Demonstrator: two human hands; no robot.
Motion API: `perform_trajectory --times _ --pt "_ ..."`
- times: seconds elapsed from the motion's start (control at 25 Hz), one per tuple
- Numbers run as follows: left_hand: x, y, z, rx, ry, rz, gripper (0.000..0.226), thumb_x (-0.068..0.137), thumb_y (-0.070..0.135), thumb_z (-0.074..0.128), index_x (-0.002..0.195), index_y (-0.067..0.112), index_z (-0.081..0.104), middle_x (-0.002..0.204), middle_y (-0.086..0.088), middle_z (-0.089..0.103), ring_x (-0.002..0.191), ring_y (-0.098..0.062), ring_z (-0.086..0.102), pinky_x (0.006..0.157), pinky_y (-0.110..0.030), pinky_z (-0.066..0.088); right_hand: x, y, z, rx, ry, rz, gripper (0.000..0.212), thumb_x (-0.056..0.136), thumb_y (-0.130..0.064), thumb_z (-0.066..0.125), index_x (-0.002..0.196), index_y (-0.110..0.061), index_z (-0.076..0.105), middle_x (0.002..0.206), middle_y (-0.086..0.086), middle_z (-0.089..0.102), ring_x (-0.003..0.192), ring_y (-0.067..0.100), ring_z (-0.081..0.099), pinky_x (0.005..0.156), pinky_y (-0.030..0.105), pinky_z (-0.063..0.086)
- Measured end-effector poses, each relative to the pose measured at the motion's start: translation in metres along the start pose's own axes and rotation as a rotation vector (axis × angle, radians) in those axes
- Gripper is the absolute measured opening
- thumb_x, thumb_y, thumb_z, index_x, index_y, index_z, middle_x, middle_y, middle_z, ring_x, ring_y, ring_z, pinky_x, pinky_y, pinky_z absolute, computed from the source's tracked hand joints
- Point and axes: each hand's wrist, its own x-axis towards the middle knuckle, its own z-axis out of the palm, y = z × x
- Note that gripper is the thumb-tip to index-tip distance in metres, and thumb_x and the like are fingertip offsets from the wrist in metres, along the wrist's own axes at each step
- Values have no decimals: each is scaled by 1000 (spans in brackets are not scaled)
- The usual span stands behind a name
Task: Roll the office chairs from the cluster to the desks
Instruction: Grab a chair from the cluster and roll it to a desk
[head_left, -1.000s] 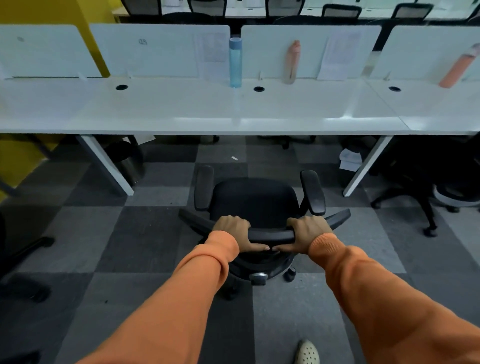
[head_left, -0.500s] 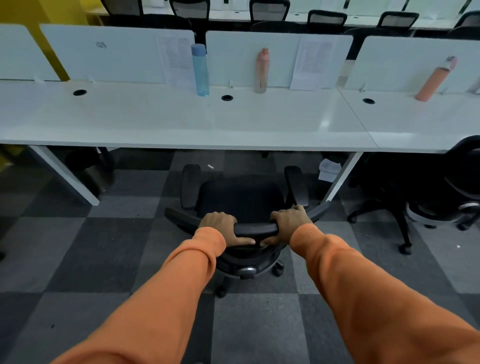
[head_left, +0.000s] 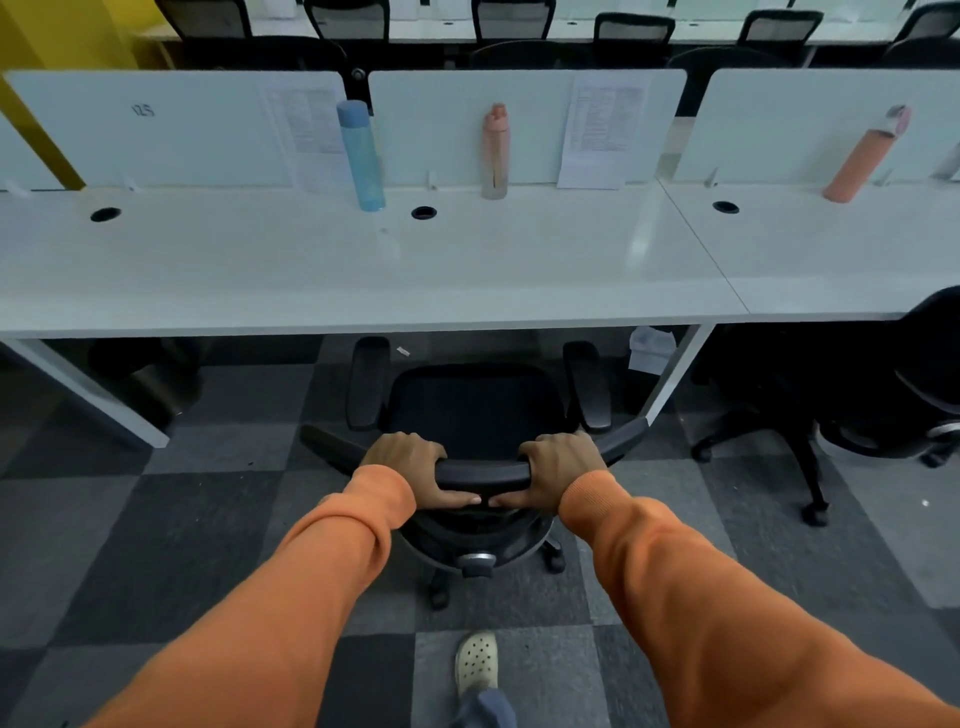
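Two hands hold one chair (head_left: 475, 410), low centre of frame. L hand (head_left: 410, 467) and R hand (head_left: 558, 467) both curl over the rail (head_left: 483, 474) topping the black backrest. Fingers wrap over the far side, and the thumbs lie along the near edge w/ tips almost meeting mid-rail. Sleeves (head_left: 311, 597) are orange.

The chair faces the desk (head_left: 363, 270). Its seat sits just short of the desk's front edge, and the armrest (head_left: 370, 379) tips reach about under that edge. Its wheels are on grey checked carpet (head_left: 156, 519).

The desk is long and white and spans mid frame, w/ round cable holes. At its back, by the dividers:
- blue bottle (head_left: 362, 156), centre-left, upright
- pink bottle (head_left: 495, 150), centre, upright
- orange bottle (head_left: 865, 156), upper right, looks tilted

No brand is readable on any of them.

The divider (head_left: 156, 130) at upper left bears a handwritten mark, approx. "125", first char unsure. Printed sheets (head_left: 602, 130) are stuck to the dividers, but the text is too small to read.

A 2nd chair (head_left: 883, 395), black, sits at the right edge, partly under the desk. A dark bin (head_left: 150, 384) stands under the desk at left, near a white leg. White paper (head_left: 652, 348) lies under the desk, right of the held chair. A pale perforated shoe (head_left: 476, 662) shows at bottom centre, behind the chair. Back-row chairs (head_left: 514, 21) line the top edge, and a yellow pillar (head_left: 67, 36) fills the upper left.
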Motion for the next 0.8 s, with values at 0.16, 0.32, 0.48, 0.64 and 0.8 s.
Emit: perform_trajectory --times 0.16,0.32,0.48,0.64,0.8 --pt "34 -17 -10 2 22 -9 89 56 99 36 104 32 70 81 8 70 81 -16 65 76 -30 53 38 10 -8 -8 1 -6 79 60 -98 37 88 -28 62 81 -6 63 79 16 61 70 33 40" --pt "71 -31 -14 -22 21 -22 91 53 101 33 100 33 70 78 10 69 79 -15 65 76 -31 53 77 19 -16 -45 -62 2 81 62 -98 35 88 -27 64 72 -5 63 72 17 61 69 32 42" --pt "109 -50 -29 -37 35 -16 91 53 100 35 102 32 70 79 10 69 79 -15 66 75 -30 53 115 30 -29 -65 -59 9 84 61 -99 33 82 -24 63 70 -4 63 68 17 61 65 31 43" --pt "140 -60 -36 -28 17 2 90 54 100 35 102 33 70 80 10 69 80 -16 66 76 -31 52 143 38 -32 -73 -49 12 86 59 -101 31 81 -24 63 70 -3 64 68 18 62 63 31 41" --pt "176 -57 -42 -33 56 3 96 49 103 30 98 31 71 78 8 69 78 -17 66 78 -33 53 170 64 -36 -66 -37 27 87 55 -102 33 81 -25 64 70 -5 62 70 19 63 63 31 42"
